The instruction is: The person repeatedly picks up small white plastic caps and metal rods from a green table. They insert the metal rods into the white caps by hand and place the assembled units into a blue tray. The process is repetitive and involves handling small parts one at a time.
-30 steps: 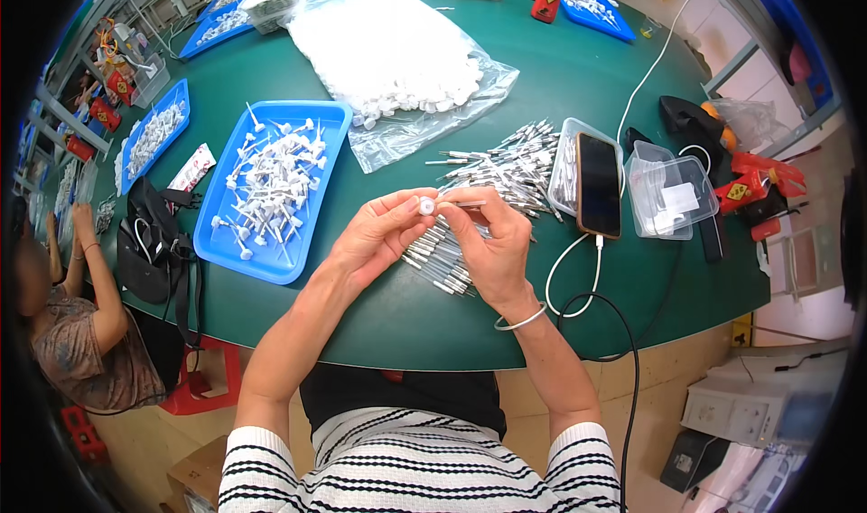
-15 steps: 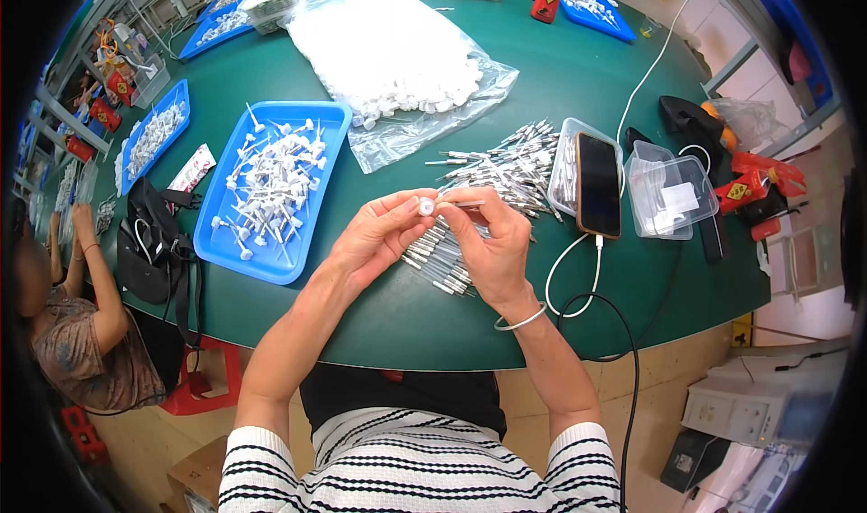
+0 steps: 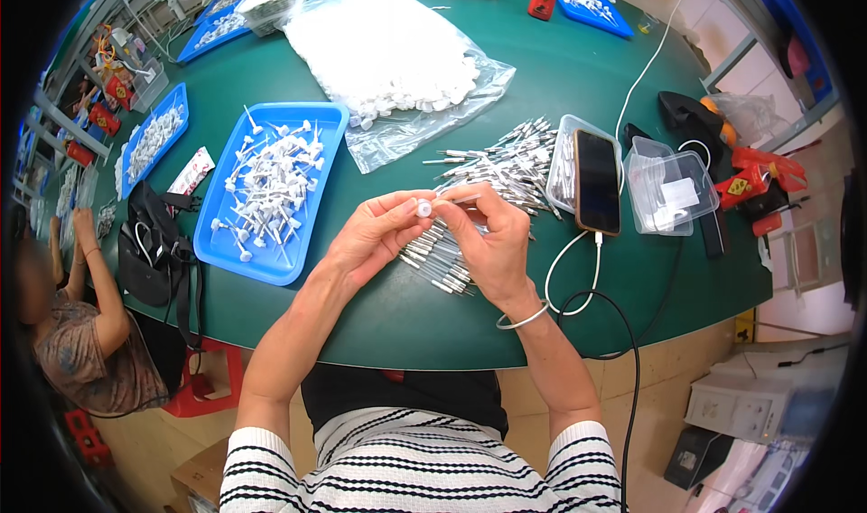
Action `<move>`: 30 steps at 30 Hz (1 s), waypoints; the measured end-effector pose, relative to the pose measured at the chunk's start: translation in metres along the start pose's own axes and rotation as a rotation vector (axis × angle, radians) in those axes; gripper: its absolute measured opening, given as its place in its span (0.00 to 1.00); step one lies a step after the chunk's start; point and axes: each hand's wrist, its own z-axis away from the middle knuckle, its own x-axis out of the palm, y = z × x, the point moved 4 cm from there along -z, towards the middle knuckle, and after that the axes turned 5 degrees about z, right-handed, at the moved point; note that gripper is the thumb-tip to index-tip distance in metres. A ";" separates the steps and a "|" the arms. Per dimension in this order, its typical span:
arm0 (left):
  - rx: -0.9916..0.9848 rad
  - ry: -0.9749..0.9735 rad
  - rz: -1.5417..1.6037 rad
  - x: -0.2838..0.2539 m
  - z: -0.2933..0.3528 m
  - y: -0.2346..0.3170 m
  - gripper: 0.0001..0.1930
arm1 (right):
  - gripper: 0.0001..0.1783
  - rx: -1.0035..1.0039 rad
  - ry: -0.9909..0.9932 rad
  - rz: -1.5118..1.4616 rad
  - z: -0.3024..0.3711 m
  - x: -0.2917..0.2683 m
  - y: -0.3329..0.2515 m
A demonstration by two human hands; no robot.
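Between the thumb and fingers of my left hand (image 3: pixel 384 228) is a small round white cap (image 3: pixel 424 208). My right hand (image 3: pixel 488 242) pinches a thin pale rod (image 3: pixel 466 198) close beside the cap; whether the two touch is hidden by my fingertips. Under and beyond my hands lies a loose pile of thin metal-tipped rods (image 3: pixel 506 163), with a neater row of them (image 3: pixel 438 258) below my right hand. To the left, a blue tray (image 3: pixel 206 233) holds many rods with white caps on their ends.
A clear plastic bag of white caps (image 3: pixel 388 48) lies beyond my hands. On the right, a phone (image 3: pixel 598 183) with a white cable rests on a clear box of rods, beside clear containers (image 3: pixel 668 192). A black bag (image 3: pixel 144 251) and a co-worker (image 3: pixel 90 341) are at left.
Both hands stay at nearly the same place. The cap and the rod have shifted only slightly in my fingers.
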 end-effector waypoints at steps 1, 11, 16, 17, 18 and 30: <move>-0.004 -0.001 0.002 0.001 0.000 0.000 0.15 | 0.05 0.004 0.000 0.000 0.000 -0.001 0.001; 0.007 0.005 0.018 -0.001 0.000 0.000 0.15 | 0.05 0.015 0.001 0.013 0.000 -0.001 0.000; 0.009 -0.001 0.028 0.000 0.000 0.000 0.14 | 0.05 0.010 0.007 0.016 0.000 -0.001 0.000; 0.009 0.001 0.029 0.000 0.000 0.000 0.14 | 0.05 0.009 0.009 0.013 0.000 -0.001 0.001; 0.007 0.000 0.032 0.000 0.000 0.000 0.14 | 0.05 0.008 0.010 0.016 0.000 -0.001 0.001; 0.013 0.004 0.036 0.000 0.000 0.001 0.14 | 0.06 -0.031 0.012 0.044 0.000 -0.001 -0.001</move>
